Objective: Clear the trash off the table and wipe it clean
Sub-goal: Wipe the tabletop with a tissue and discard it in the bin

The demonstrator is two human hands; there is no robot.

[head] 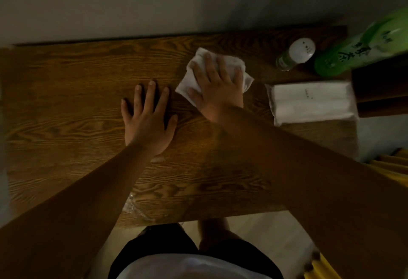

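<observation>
A dark wooden table fills the view, lit dimly. My right hand presses flat on a crumpled white tissue at the table's far middle, fingers spread over it. My left hand lies flat on the bare wood just to the left of it, fingers apart, holding nothing. Pale wet streaks or smears show near the front edge, and a small one sits by my left wrist.
A white tissue pack lies at the right. Behind it stand a small bottle with a white cap and a big green bottle. A dark box is at the far right. A wall runs behind the table.
</observation>
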